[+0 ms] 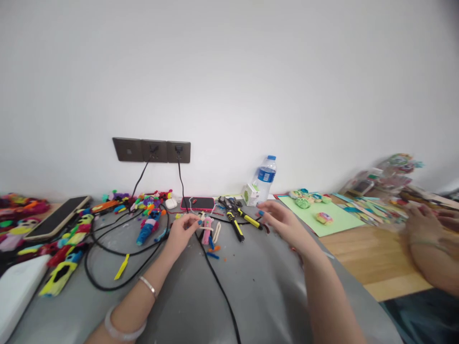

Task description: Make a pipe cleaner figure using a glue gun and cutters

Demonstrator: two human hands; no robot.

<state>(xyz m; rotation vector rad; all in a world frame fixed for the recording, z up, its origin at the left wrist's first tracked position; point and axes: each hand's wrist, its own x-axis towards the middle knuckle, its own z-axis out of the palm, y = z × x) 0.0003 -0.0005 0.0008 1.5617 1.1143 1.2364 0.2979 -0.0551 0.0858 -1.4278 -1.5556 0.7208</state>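
My left hand (182,232) rests on the grey table cover (251,296), its fingers pinched on a thin pale stick (207,228) beside a small pink pipe-cleaner figure (207,230). My right hand (281,220) hovers just right of it, fingers spread and slightly curled, holding nothing that I can see. Its fingertips are near yellow-handled pliers (236,222). Small orange and blue scraps (214,252) lie below the figure.
Black cables (218,286) loop over the table from wall sockets (152,150). Colourful pipe-cleaner figures (68,243), a phone (197,204), a tablet (57,217) and a water bottle (266,177) surround the hands. Another person's hands (426,224) work at the right by a green sheet (322,212).
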